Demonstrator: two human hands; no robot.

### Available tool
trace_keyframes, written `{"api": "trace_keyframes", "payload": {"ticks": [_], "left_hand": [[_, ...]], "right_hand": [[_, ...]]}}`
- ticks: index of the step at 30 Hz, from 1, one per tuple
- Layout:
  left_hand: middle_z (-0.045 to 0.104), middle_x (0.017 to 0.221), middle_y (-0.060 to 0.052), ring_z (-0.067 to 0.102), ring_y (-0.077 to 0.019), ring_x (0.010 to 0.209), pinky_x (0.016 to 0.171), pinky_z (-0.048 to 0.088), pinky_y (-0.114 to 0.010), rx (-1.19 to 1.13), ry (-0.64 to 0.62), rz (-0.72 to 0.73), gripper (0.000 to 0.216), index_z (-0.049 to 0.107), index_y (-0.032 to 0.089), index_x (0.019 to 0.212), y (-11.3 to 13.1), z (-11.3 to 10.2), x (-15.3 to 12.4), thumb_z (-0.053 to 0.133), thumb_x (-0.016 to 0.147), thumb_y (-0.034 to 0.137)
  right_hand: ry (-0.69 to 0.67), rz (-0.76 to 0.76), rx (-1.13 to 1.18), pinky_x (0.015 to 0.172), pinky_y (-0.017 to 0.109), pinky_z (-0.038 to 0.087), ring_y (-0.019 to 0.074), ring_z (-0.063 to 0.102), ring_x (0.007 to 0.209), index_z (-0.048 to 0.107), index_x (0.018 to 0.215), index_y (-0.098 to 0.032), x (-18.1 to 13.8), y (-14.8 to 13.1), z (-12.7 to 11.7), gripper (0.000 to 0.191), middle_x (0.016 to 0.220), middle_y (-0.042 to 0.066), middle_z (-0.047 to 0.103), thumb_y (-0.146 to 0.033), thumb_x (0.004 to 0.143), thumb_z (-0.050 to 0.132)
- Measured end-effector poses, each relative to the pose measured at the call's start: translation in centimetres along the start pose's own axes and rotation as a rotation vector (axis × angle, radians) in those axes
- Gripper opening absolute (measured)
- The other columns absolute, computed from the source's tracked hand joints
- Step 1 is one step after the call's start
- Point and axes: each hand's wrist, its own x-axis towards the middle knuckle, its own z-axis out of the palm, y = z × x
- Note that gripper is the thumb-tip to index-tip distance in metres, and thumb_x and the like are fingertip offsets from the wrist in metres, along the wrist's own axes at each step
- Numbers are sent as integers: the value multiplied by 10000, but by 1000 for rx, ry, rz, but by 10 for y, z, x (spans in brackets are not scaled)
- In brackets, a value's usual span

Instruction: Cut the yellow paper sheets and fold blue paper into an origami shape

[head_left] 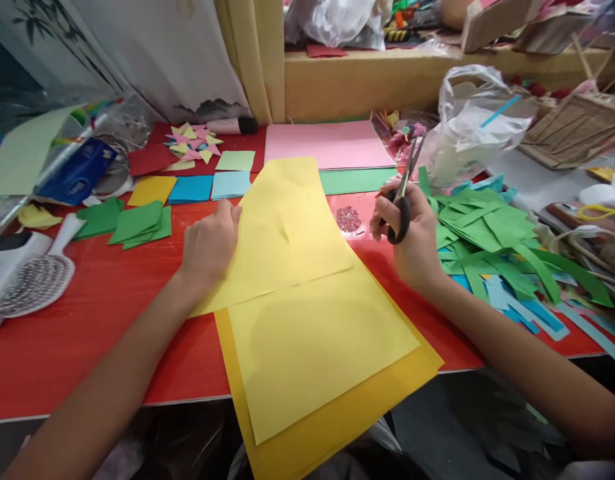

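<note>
My left hand [210, 242] is closed on the left edge of a pale yellow paper sheet [292, 213], raised at a slant over the table. Beneath it lies a second pale yellow sheet [327, 347] on top of darker yellow paper [337, 443], which juts past the table's front edge. My right hand [412, 227] grips black-handled scissors [403, 203], their blades pointing up and away from the paper. Right of that hand is a heap of green paper strips and scraps [487, 227], with blue strips [532, 313] under it.
Small paper squares in green [137, 223], orange [152, 191] and blue [190, 189] lie at the left on the red table [112, 320]. Pink sheets [317, 145] lie at the back. A hairbrush [37, 283] is far left; a plastic bag [480, 133] stands back right.
</note>
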Motion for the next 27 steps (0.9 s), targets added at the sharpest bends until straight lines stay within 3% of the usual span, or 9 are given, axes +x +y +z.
{"api": "trace_keyframes", "payload": {"ticks": [5,9,14,17,19,22,25,27], "left_hand": [[631,703,-140,648,-311,689,603,405,-341,-28,-90,-32,505,506,120,1134,-6,2,4,168,964,455],[621,735,-125,640,-302,744,661,427,-361,-94,-20,-130,482,506,122,1152,-14,-9,9,202,965,445],[621,829,-65,588,-189,757,699,397,-293,-340,304,-204,319,534,156,1054,-29,-28,12,316,969,373],[576,763,-34,534,-155,686,625,323,-276,-437,533,-171,321,533,171,939,-31,-37,8,308,979,397],[523,702,-18,483,-139,615,582,271,-281,-475,619,-149,332,512,183,887,-29,-42,4,299,981,419],[521,690,-12,496,-144,598,573,278,-286,-484,603,-162,261,481,211,862,-25,-48,0,342,970,405],[622,856,-67,615,-215,760,654,384,-318,-442,502,-187,252,490,197,962,-21,-51,-1,322,970,384],[645,940,-132,645,-283,856,720,437,-374,-378,396,-245,282,488,141,1071,-19,-50,0,311,964,331]], "right_hand": [[-364,230,34,436,233,371,101,504,533,556,957,-241,-16,-13,9,218,655,-20,507,-385,819,645],[-597,316,-31,475,244,387,119,518,571,582,1021,-222,-24,-18,10,343,646,-9,530,-475,797,644],[-784,420,-130,470,245,346,111,470,548,623,1042,-205,-27,-25,7,437,644,2,538,-556,781,619],[-838,461,-154,461,233,316,89,436,525,636,1019,-184,-29,-32,9,455,641,-8,505,-556,756,646],[-870,476,-140,463,227,306,79,421,525,638,1004,-170,-31,-36,11,465,653,-12,483,-549,737,668],[-954,513,-126,484,227,298,84,411,553,632,1017,-164,-36,-40,14,483,658,-16,452,-545,724,684],[-1027,519,-108,514,234,308,93,413,582,622,1031,-177,-41,-39,13,456,676,-13,453,-527,745,675],[-1000,455,-51,529,242,326,103,434,602,610,1029,-193,-44,-36,12,420,699,-5,467,-523,772,650]]}}
